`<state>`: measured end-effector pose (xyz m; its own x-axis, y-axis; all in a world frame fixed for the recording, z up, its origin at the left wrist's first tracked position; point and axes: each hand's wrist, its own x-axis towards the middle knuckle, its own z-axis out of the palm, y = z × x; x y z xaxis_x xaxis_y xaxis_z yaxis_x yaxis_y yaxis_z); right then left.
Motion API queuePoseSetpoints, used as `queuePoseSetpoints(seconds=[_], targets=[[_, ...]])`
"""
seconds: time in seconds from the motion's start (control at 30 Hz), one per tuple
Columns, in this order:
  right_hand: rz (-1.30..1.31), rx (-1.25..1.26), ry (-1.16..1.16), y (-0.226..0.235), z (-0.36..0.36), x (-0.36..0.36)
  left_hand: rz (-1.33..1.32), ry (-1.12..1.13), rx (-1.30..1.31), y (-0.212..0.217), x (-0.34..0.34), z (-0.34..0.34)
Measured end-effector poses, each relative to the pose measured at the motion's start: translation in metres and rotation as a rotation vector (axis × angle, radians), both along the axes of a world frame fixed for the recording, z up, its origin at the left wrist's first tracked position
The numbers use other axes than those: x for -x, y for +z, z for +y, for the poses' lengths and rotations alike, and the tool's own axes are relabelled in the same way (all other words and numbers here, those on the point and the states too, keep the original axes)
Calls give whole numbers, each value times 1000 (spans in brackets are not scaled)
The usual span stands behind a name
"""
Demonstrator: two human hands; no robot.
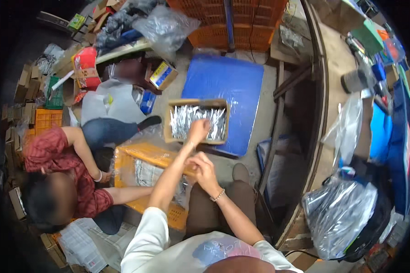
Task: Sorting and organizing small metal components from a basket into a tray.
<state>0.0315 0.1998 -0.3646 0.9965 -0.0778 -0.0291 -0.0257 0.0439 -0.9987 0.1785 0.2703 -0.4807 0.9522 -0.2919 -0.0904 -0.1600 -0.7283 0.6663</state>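
Already our left hand (198, 128) had reached into the cardboard box (197, 121) of small silvery packets (187, 119), fingers curled on some; our right hand (202, 164) hovered loosely closed above the orange crate (143, 154). Plenty remained, we judged. Beside us a co-worker (64, 177) crouched on the cluttered concrete floor (264, 113).

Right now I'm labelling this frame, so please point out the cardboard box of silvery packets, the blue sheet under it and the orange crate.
cardboard box (168, 122), head view, left wall.
blue sheet (223, 79), head view, bare upper middle.
orange crate (143, 154), head view, top rim.
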Motion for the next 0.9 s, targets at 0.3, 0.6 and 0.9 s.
queuePoseSetpoints(seconds=[0.3, 0.6, 0.9], targets=[[229, 123, -144, 54, -56, -13, 456, -249, -295, 37, 201, 239], [709, 270, 148, 115, -99, -15, 1096, 224, -7, 209, 335, 176], [789, 150, 27, 87, -142, 9, 1155, 606, 410, 270, 273, 92]])
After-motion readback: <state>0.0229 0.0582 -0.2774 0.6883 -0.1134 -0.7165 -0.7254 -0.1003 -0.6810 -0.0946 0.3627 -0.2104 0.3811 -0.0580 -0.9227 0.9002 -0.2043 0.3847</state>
